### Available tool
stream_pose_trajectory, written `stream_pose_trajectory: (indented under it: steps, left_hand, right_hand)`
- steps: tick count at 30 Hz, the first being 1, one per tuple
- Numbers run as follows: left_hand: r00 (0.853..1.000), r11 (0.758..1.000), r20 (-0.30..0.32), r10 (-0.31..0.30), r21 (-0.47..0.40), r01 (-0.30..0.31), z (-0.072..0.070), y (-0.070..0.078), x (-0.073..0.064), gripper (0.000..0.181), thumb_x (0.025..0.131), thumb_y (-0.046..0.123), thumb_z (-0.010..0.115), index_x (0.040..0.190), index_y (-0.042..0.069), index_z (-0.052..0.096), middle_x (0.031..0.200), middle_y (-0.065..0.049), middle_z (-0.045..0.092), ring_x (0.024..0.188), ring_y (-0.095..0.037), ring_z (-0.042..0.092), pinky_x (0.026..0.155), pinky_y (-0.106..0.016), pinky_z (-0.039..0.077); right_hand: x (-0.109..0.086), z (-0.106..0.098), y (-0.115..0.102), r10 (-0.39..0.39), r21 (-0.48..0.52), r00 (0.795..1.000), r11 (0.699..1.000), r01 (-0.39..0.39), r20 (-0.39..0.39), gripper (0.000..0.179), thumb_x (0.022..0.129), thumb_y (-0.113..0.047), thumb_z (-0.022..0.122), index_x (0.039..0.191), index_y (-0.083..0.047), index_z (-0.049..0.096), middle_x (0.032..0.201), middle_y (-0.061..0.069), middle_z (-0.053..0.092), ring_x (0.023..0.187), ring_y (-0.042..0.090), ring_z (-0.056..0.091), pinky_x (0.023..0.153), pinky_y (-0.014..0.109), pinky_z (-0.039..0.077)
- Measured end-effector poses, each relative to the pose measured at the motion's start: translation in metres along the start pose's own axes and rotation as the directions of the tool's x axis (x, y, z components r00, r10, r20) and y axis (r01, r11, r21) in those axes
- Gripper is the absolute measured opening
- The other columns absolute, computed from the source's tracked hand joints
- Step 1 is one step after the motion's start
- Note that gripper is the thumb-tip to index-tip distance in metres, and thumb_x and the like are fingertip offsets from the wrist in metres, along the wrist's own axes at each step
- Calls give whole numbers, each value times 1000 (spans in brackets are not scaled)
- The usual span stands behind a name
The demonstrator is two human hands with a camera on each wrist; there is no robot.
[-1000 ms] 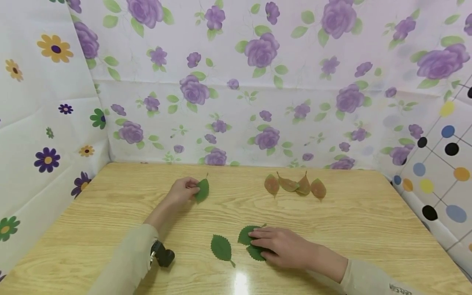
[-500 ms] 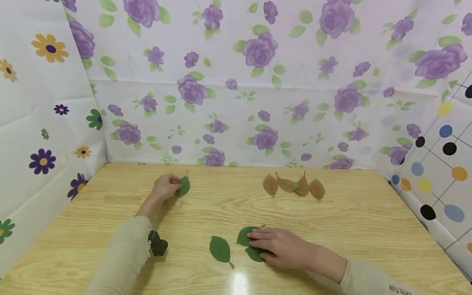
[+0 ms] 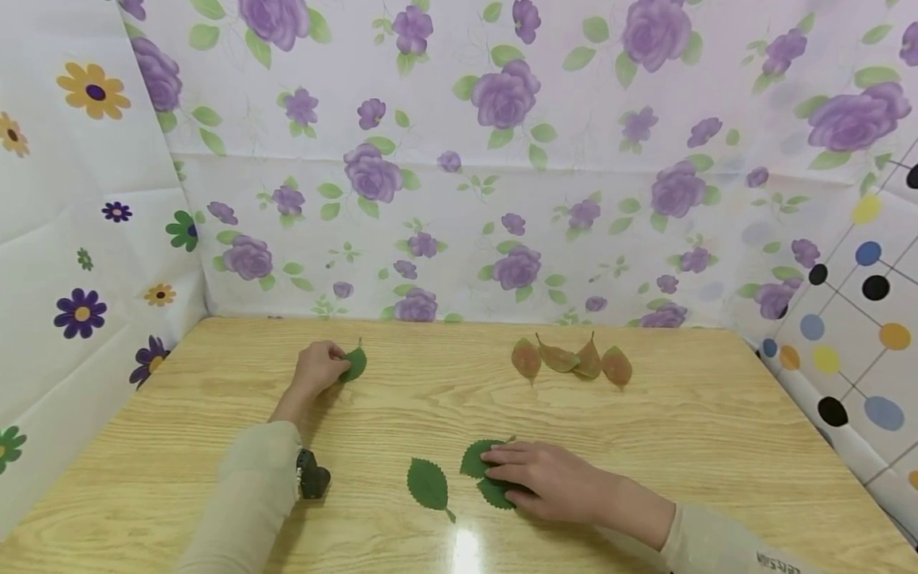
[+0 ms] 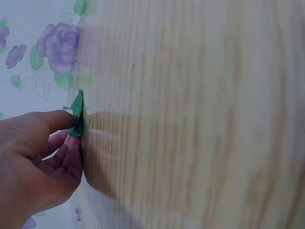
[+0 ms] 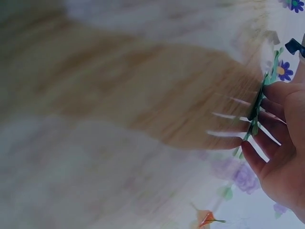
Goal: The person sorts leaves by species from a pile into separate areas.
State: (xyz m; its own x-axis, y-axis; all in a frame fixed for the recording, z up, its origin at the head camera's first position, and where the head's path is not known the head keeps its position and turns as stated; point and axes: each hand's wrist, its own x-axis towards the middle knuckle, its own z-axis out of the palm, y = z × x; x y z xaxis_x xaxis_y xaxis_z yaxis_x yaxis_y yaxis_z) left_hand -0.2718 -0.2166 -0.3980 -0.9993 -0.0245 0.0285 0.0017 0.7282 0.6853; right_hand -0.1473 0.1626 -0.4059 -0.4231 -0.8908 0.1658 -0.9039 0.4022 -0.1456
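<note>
Toward the back left of the table, my left hand (image 3: pixel 320 369) pinches a green leaf (image 3: pixel 355 364) by its left side, its stem pointing away. In the left wrist view the thumb and fingers meet on that leaf (image 4: pixel 77 114), low against the wood. My right hand (image 3: pixel 555 482) rests near the front middle, extended fingers lying over two green leaves: an upper one (image 3: pixel 476 458) and a lower one (image 3: pixel 495 494), both partly covered. A single toothed green leaf (image 3: pixel 428 484) lies flat just left of them.
Several reddish-brown leaves (image 3: pixel 526 360) lie in a row at the back right of the wooden table (image 3: pixel 681 406). A flowered cloth (image 3: pixel 445 239) hangs behind the back edge. A black wrist camera (image 3: pixel 311 476) sits on the left sleeve.
My left hand has slid leftward across the back of the table with the green leaf, most of it in the first half second. The right hand stays on its leaves.
</note>
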Motion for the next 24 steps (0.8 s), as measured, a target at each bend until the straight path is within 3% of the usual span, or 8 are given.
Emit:
stream_pose_trajectory:
  steps: [11,21,24]
  left_hand:
    - [999,999,31,-45,-7,45,-2,1,1,22,91,6,61,104,-13,58,95,-24,61,89,-37,58,75,-42,52]
    - [998,999,32,-47,-22,47,-2,2,-1,23,93,7,60,105,-12,57,98,-24,59,91,-37,56,75,-42,50]
    - [998,999,35,-45,-24,46,0,1,-1,24,93,7,59,106,-13,56,99,-25,59,93,-38,56,78,-44,50]
  right_hand:
    - [4,-1,1,22,35,1000,999,-21,-19,25,97,-17,60,117,-6,68,129,9,60,118,23,56,95,36,48]
    - [27,-8,4,22,13,997,1000,-21,-75,13,89,-7,69,102,-6,72,98,3,69,89,11,65,77,20,52]
    - [36,-10,5,57,-3,997,998,-57,-47,14,87,-6,71,101,-7,72,95,1,67,85,9,63,74,17,50]
